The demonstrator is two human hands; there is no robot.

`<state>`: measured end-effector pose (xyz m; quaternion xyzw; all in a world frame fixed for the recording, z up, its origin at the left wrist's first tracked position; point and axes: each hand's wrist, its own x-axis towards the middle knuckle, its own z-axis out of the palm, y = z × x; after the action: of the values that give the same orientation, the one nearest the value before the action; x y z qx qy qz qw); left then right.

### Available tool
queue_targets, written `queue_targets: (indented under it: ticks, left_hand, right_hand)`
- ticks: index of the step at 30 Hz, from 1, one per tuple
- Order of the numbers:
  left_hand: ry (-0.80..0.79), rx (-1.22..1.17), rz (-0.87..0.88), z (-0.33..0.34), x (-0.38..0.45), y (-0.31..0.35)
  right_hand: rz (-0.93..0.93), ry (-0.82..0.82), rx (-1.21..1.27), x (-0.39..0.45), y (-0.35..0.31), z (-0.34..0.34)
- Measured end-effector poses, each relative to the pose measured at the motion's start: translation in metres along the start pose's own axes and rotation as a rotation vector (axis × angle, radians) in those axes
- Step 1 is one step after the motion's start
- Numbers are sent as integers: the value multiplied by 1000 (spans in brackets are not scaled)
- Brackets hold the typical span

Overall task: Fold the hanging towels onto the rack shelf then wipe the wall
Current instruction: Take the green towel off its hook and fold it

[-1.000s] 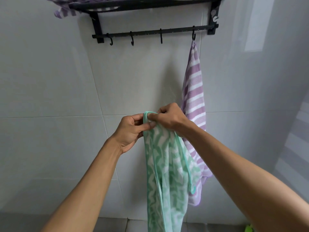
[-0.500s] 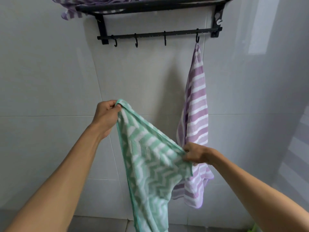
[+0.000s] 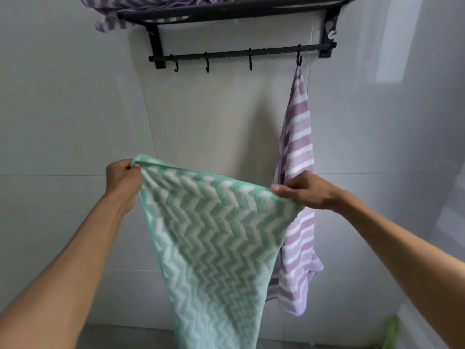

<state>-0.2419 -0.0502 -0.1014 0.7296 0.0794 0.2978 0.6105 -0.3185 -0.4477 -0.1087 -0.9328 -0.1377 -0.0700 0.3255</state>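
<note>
I hold a green and white zigzag towel (image 3: pixel 214 238) spread out in front of the tiled wall (image 3: pixel 70 109). My left hand (image 3: pixel 123 181) grips its upper left corner, my right hand (image 3: pixel 305 191) pinches its upper right corner, and the top edge is stretched between them. The rest of the towel hangs down out of view. A purple and white striped towel (image 3: pixel 298 152) hangs from the rightmost hook of the black rack (image 3: pixel 241 55), partly behind my right hand. More purple striped cloth (image 3: pixel 130 7) lies on the rack shelf above.
Three bare hooks (image 3: pixel 206 65) hang along the rack's bar to the left of the purple towel. A dark floor strip (image 3: pixel 125 336) runs along the wall's foot, with something green (image 3: pixel 390 331) at the lower right.
My hands moved apart from the bunched towel: the left went left with one corner, the right slid along the edge, dropped, then rose, so the towel is now spread wide.
</note>
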Motion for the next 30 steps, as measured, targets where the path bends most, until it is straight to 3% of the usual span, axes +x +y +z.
queue_targets:
  ticks: [4,6,10,12,15,19,21,24,26,30]
  left_hand:
    - [-48,63,21,2,2,-9]
    - [-61,82,30,4,2,-15]
    - [-61,70,72,9,3,-6]
    - [-68,62,76,11,10,-4]
    - [-88,87,54,15,16,-9]
    - [-21,-23,125,17,11,22]
    - [-21,-61,193,18,11,33]
    - [-151,36,71,17,7,20]
    - [-122,24,3,16,10,16]
    - [-74,-67,26,23,16,39]
  right_hand:
    - [158,-193,-476,8,4,-3]
    - [145,-120,-619,13,1,-9]
    - [89,226,-735,27,0,-32]
    - [153,233,-772,32,2,-39]
    - [280,181,-445,24,-7,-47]
    - [186,527,182,18,-25,-73]
    - [156,555,410,16,-24,-78]
    - [302,314,188,11,-17,-71]
    - [312,350,272,11,-12,-71]
    - [248,497,578,13,-14,-78]
